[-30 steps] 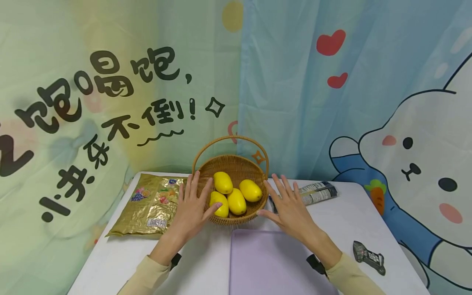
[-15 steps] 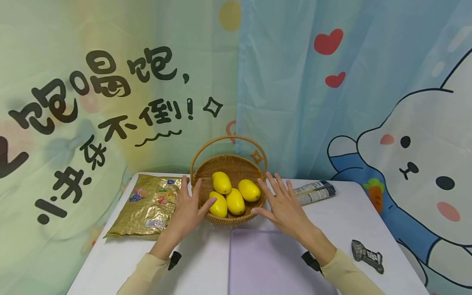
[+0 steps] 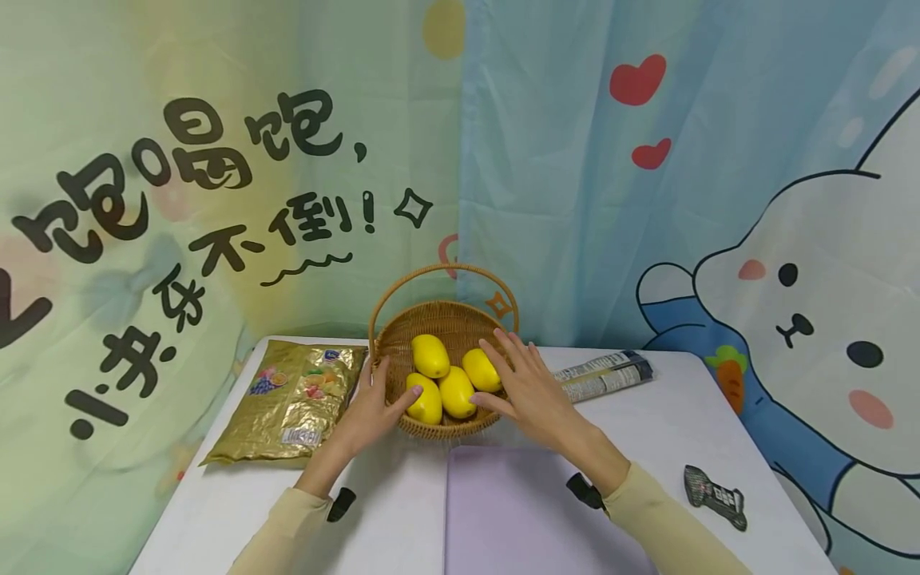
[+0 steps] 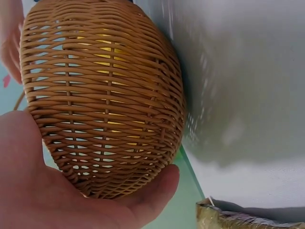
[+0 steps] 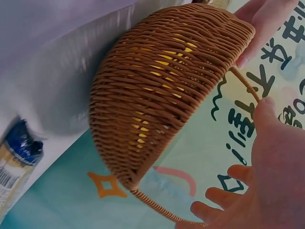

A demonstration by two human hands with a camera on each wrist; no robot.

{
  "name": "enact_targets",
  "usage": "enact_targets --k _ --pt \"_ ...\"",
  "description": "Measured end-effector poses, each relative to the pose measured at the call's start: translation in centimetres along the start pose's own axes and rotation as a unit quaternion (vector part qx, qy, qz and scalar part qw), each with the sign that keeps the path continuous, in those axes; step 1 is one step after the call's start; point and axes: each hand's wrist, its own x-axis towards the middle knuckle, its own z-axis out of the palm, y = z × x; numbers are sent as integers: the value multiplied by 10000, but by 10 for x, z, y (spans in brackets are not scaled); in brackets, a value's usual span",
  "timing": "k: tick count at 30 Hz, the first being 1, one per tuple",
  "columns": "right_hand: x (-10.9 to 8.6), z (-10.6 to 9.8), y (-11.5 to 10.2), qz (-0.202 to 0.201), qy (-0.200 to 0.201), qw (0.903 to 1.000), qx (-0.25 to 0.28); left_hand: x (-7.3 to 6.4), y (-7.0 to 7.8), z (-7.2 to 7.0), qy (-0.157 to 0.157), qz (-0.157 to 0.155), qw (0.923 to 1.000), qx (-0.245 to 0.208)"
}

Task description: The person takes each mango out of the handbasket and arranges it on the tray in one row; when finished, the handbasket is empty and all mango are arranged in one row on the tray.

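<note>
Since one second ago, the right hand (image 3: 535,395) has shifted inward and now overlaps the right edge of the brown arched-handle wicker basket (image 3: 447,321) in the head view; the left hand (image 3: 370,417) sits lower along the left side.

Background: pastel printed fabric curtain (image 3: 546,160). Support: white tabletop (image 3: 402,511), bearing a flat lilac rectangular mat (image 3: 517,511) on its near part.

Basket position: far part of the tabletop, beyond the mat, ahead of and between the hands. Its handle spans left to right, so one side wall faces each hand. Both hands are close to it.

Left of the basket: shiny gold plastic bag (image 3: 287,407).

Hand state: both released. Left: thumb apart from the fingers, palm just beside the woven wall. Right: fingers spread, thumb extended. Contact with the basket cannot be confirmed for either.

Right of the basket: long narrow silver-and-navy packet (image 3: 607,375).

Inside the basket: four glossy yellow oval fruits (image 3: 457,393).

Toward the tabletop's right edge, well apart from the basket: small black flared-end packet (image 3: 716,497).
</note>
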Motion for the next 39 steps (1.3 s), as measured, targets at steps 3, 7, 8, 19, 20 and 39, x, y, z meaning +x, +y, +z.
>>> enact_targets --k 3,7,8,19,20,39 --pt "7 0 -2 -7 -91 9999 69 1 -1 0 -50 -22 10000 30" --pt "17 -2 -5 -30 -216 9997 89 1 0 0 -96 -52 9999 21" --pt "20 -2 -6 -44 -236 9997 100 1 0 0 -92 -36 10000 15" --pt "51 -5 -11 -295 -475 9984 65 -3 2 0 -2 144 9999 87" --pt "54 -4 -10 -339 -502 9981 73 -3 2 0 -4 148 9999 85" --pt "109 6 -11 329 -2220 9653 1338 -5 5 5 1 264 9995 180"
